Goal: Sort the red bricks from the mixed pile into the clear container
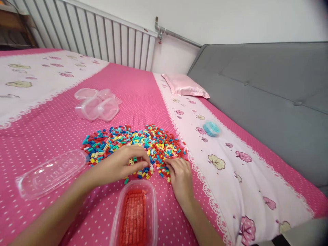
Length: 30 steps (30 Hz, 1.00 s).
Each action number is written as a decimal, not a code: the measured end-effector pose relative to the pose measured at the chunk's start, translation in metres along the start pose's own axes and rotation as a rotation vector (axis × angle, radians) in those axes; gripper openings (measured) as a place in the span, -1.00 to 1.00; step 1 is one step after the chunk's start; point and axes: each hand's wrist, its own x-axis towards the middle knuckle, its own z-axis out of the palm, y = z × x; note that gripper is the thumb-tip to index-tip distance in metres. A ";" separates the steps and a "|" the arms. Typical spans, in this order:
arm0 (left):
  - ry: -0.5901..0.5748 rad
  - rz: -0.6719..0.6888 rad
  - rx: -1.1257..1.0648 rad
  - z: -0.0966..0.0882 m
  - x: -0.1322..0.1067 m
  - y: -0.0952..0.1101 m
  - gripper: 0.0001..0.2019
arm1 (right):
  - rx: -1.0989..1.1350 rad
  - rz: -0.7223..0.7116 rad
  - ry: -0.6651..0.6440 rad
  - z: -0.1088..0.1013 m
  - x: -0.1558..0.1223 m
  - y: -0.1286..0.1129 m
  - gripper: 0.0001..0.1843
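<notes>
A wide pile of small coloured bricks (133,140), red, yellow, blue and teal, lies on the pink dotted bedsheet (51,133). My left hand (123,164) rests on the pile's near edge with fingers curled down onto the bricks. My right hand (180,176) sits at the pile's right near edge, fingertips bent into the bricks. What either hand pinches is too small to make out. Just in front of both hands stands a clear oblong box (134,213) filled with red bricks.
A clear oblong lid (51,172) lies left of my left arm. Several empty clear tubs (98,104) sit behind the pile. A small tub of blue bricks (211,128) stands to the right. A pink pillow (184,85), grey headboard (269,102) and radiator (102,37) border the bed.
</notes>
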 end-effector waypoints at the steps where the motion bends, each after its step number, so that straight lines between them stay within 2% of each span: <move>1: -0.078 0.012 -0.049 -0.001 -0.001 0.004 -0.78 | -0.005 0.003 -0.005 -0.001 0.000 0.001 -0.75; 4: -0.222 0.030 -0.126 0.000 -0.003 0.012 -0.85 | -0.021 0.018 -0.017 -0.006 -0.001 0.002 -0.73; 11: -0.287 0.060 -0.047 0.012 -0.001 0.013 -0.74 | -0.012 0.018 -0.032 -0.011 0.000 0.002 -0.70; 13: -0.280 0.027 -0.023 0.013 -0.003 0.012 -0.73 | 0.014 0.028 -0.027 -0.014 0.000 -0.001 -0.69; 16: -0.250 -0.088 0.018 0.010 -0.006 0.012 -0.76 | 0.166 0.076 -0.006 -0.027 0.001 -0.017 -0.72; 18: -0.250 -0.161 0.016 0.007 -0.009 0.013 -0.80 | 0.296 0.111 -0.006 -0.037 -0.003 -0.037 -0.74; 20: -0.274 -0.202 -0.004 0.003 -0.012 0.015 -0.86 | 0.334 0.120 -0.025 -0.046 -0.010 -0.063 -0.80; 22: -0.327 -0.236 -0.047 0.000 -0.013 0.016 -0.91 | 0.269 0.051 -0.080 -0.048 -0.019 -0.090 -0.86; 25: -0.450 -0.333 -0.177 -0.001 -0.016 0.015 -0.89 | -0.009 -0.051 -0.112 -0.041 -0.032 -0.117 -0.80; 28: -0.533 -0.409 -0.279 0.000 -0.018 0.012 -0.84 | -0.229 -0.083 -0.109 -0.027 -0.039 -0.125 -0.77; 30: -0.560 -0.430 -0.320 0.001 -0.019 0.010 -0.84 | -0.275 -0.114 -0.112 -0.021 -0.040 -0.123 -0.75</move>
